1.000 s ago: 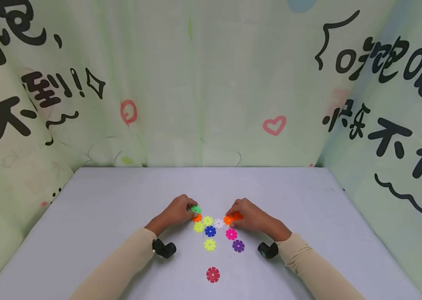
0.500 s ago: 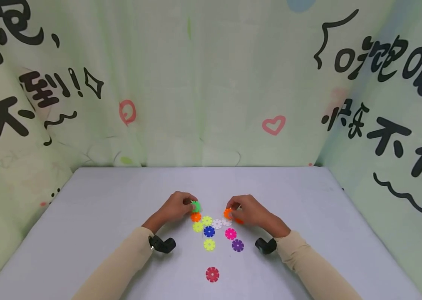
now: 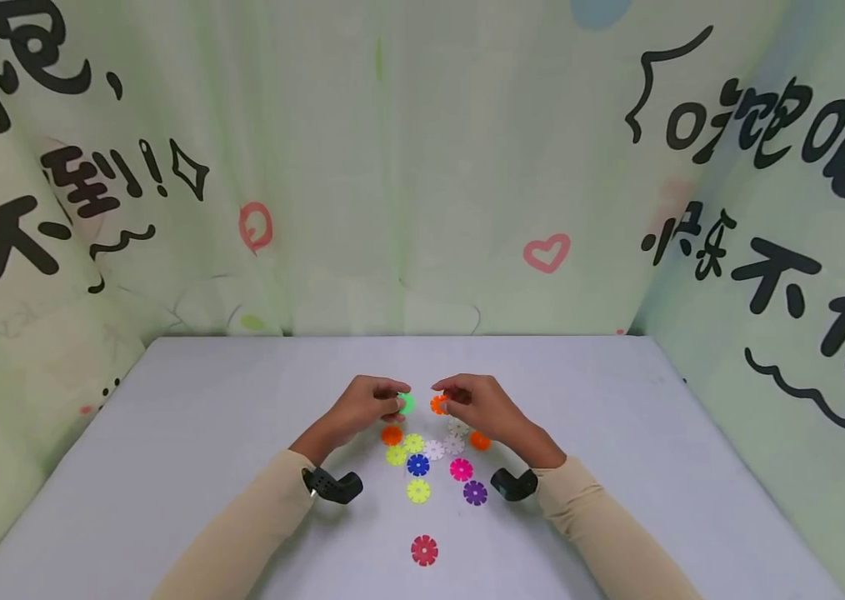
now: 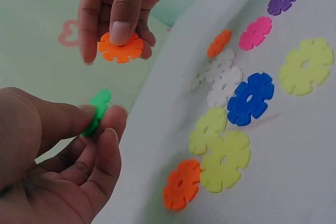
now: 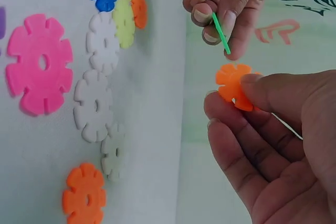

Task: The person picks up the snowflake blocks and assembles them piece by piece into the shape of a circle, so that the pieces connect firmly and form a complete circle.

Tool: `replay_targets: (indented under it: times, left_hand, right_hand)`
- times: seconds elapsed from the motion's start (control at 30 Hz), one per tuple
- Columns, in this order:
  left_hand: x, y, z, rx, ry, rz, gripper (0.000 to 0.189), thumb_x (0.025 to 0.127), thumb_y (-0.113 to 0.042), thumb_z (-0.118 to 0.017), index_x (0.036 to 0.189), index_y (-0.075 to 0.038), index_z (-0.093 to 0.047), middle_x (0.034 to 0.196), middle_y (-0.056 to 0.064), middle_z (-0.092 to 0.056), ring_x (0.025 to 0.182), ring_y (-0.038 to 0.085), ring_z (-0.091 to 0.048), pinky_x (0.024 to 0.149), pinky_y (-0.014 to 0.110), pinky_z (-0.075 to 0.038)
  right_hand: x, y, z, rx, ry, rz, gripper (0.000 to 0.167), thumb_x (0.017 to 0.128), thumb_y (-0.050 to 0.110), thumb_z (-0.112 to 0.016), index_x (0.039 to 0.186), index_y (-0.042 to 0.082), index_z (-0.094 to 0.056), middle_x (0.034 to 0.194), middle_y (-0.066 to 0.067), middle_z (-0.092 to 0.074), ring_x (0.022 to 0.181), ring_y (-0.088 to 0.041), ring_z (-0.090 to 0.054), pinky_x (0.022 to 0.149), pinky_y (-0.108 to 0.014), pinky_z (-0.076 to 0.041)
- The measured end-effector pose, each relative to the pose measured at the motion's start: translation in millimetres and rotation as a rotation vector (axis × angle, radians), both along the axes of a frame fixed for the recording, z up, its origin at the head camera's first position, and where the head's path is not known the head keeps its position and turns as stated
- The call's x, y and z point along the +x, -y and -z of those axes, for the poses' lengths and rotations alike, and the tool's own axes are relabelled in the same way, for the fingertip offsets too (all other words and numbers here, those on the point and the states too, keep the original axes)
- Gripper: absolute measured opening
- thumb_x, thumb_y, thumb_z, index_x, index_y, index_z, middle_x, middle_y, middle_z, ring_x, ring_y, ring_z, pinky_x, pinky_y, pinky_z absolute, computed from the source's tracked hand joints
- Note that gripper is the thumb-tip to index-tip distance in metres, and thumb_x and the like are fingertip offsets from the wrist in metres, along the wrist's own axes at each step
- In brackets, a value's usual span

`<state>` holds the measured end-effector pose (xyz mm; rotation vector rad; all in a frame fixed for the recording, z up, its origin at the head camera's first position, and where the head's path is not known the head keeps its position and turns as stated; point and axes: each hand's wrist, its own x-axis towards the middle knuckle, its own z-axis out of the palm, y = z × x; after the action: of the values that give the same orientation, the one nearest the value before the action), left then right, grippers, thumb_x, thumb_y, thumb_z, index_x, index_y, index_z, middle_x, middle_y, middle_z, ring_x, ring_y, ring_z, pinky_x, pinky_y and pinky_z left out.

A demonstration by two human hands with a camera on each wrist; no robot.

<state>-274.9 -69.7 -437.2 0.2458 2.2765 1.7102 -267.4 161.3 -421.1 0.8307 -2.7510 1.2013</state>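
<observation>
Between thumb and fingers, my left hand (image 3: 364,406) pinches a green snowflake disc (image 4: 97,112), seen nearly edge-on in the right wrist view. Opposite it, my right hand (image 3: 484,405) pinches an orange snowflake disc (image 5: 234,85) by its edge. Both discs are held above the table, facing each other with a small gap and not touching. Below the left hand lies another orange disc (image 3: 392,435), beside two yellow discs (image 4: 226,161). Under the right hand are white discs (image 5: 96,106) and one more orange disc (image 3: 479,441).
Nearer the person on the white table (image 3: 242,367) lie a blue disc (image 3: 418,465), a pink disc (image 3: 461,469), a purple disc (image 3: 475,492), a single yellow disc (image 3: 418,491) and a red disc (image 3: 425,550). A printed curtain (image 3: 332,167) surrounds the table's back and sides.
Both hands have lifted their discs from near the pieces on the table and moved inward toward each other. The discs lying on the table have stayed in place.
</observation>
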Motion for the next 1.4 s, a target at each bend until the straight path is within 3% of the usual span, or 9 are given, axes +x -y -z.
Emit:
replay_targets:
  times: [0.23,0.47,0.67,1.07,1.27,1.4]
  left_hand:
    - [0.5,-5.7,-3.8,0.022,0.004,0.015,0.033,0.095,-0.006,-0.062,0.126,0.004,-0.06,0.099,0.012,-0.066,0.078,0.022,-0.069,0.077,0.031,-0.056]
    - [2.8,-12.0,-8.2,0.037,-0.022,0.012,0.032,0.095,-0.006,-0.061,0.124,0.006,-0.061,0.095,0.011,-0.068,0.075,0.02,-0.068,0.076,0.03,-0.056]
    - [3.1,-15.3,-10.1,0.072,0.007,0.004,0.03,0.095,-0.008,-0.062,0.123,0.004,-0.063,0.102,0.015,-0.068,0.076,0.02,-0.069,0.079,0.031,-0.055]
    - [-0.1,-19.4,-10.3,0.115,-0.002,-0.015,0.029,0.094,-0.008,-0.063,0.12,0.006,-0.064,0.099,0.013,-0.07,0.074,0.021,-0.07,0.076,0.031,-0.056]
    - [-6.0,-19.2,-12.7,0.162,0.054,-0.071,0.025,0.094,-0.007,-0.063,0.116,0.005,-0.067,0.101,0.014,-0.069,0.072,0.02,-0.069,0.073,0.028,-0.055]
    - [-7.0,-19.4,-12.5,0.171,0.101,-0.115,0.022,0.095,-0.006,-0.062,0.114,0.004,-0.068,0.1,0.013,-0.068,0.071,0.02,-0.068,0.072,0.028,-0.055]
  right_hand:
    - [0.9,-1.0,-5.0,-0.05,-0.017,0.042,0.012,0.089,0.001,-0.066,0.099,0.004,-0.073,0.091,-0.002,-0.071,0.08,-0.015,-0.067,0.071,-0.028,-0.055]
    - [1.9,1.7,-5.2,-0.176,0.017,0.064,0.012,0.089,0.0,-0.068,0.101,0.0,-0.071,0.09,-0.007,-0.07,0.083,-0.03,-0.069,0.074,-0.032,-0.056]
    - [0.7,2.9,0.4,-0.209,0.027,0.085,0.013,0.088,-0.001,-0.068,0.1,0.003,-0.073,0.09,-0.004,-0.071,0.082,-0.021,-0.07,0.075,-0.031,-0.056]
    - [-1.1,5.7,2.9,-0.191,-0.038,0.031,0.005,0.086,-0.002,-0.07,0.089,0.0,-0.066,0.085,-0.007,-0.07,0.075,-0.025,-0.07,0.071,-0.029,-0.056]
    - [-4.1,11.4,1.5,-0.238,-0.034,-0.02,0.004,0.086,-0.005,-0.069,0.087,-0.005,-0.064,0.088,-0.014,-0.07,0.072,-0.031,-0.069,0.069,-0.032,-0.057]
    - [3.3,17.8,-9.1,-0.244,-0.027,-0.046,0.005,0.088,-0.007,-0.066,0.088,-0.009,-0.062,0.09,-0.02,-0.07,0.072,-0.033,-0.068,0.071,-0.038,-0.057]
